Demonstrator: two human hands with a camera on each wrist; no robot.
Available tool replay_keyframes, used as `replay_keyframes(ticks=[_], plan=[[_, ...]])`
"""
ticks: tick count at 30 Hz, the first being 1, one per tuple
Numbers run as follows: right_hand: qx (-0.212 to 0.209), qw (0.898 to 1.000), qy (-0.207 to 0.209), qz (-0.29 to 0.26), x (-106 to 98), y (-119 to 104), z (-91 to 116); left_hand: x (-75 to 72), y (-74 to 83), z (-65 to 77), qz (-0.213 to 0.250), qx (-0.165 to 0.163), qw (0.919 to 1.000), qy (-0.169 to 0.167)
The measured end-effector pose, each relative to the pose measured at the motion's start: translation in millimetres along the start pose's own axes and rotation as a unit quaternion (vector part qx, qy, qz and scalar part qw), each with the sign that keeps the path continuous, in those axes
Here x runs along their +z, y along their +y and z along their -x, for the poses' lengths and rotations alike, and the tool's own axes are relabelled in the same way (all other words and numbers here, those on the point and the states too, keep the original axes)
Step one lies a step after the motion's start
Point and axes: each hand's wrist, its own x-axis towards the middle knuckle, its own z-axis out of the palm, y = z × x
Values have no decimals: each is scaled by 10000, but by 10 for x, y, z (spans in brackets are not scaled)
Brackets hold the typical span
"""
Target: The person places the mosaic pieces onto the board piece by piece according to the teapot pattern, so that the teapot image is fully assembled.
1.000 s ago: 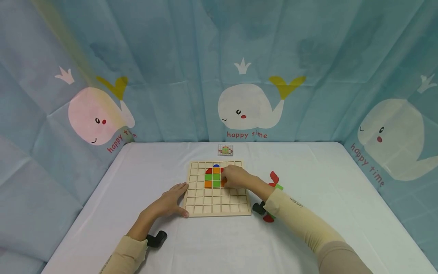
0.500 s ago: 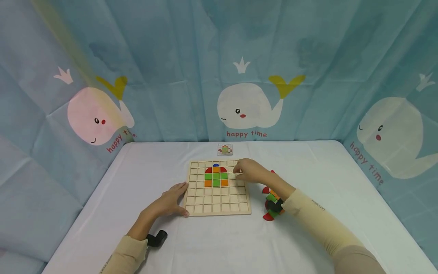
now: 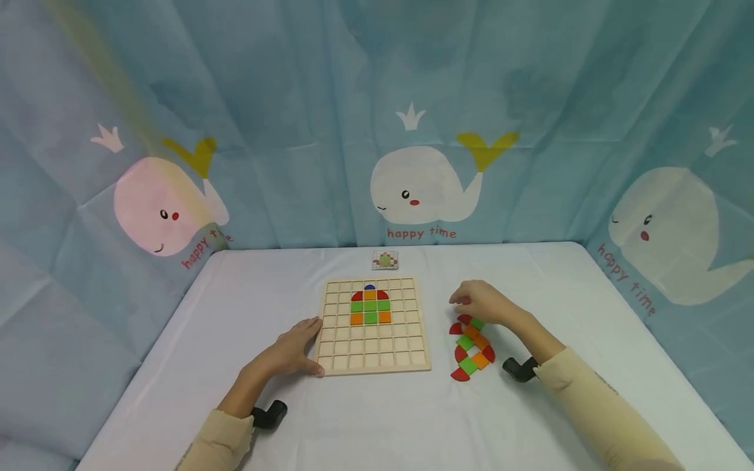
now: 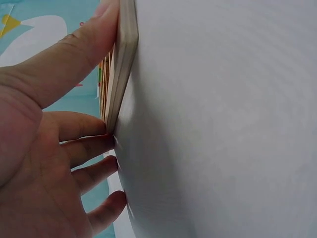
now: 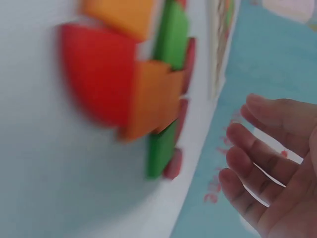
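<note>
Soft, even light fills the head view, the white tablecloth (image 3: 365, 418) bright, the blue curtain (image 3: 294, 78) dimmer with a yellowish band at upper left. In the left wrist view a diffuse shadow spreads beside the board (image 4: 124, 59). In the right wrist view blur smears the near red piece (image 5: 101, 74); the right hand (image 5: 277, 168) looks clearer.

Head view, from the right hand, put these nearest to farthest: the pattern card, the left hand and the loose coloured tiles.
1. Loose coloured tiles: close by the right hand, on its near side.
2. Pattern card: beyond the far edge of the wooden grid board.
3. Left hand: across, at the board's left edge.
</note>
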Motion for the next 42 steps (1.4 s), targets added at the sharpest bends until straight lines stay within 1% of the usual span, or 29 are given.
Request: replay_keyframes(ticks=[6,13,21,26,36,42], plan=[[-28,9999,-125,-69,21,228,138,-16,-9,6,76,17,10000,5],[21,9996,-157,253,21,360,264,-14,-5,-6,65,39,10000,-41],[91,9983,-152,560,13,373,317,-30,1,7,83,68,9999,-14],[156,9981,-105,582,24,374,334,-21,4,-1,62,72,10000,-26],[160,9983,-182,533,73,341,332,-10,-6,3,-10,75,10000,-4],[219,9979,-224,574,71,328,338,-20,3,17,58,91,9999,-8]])
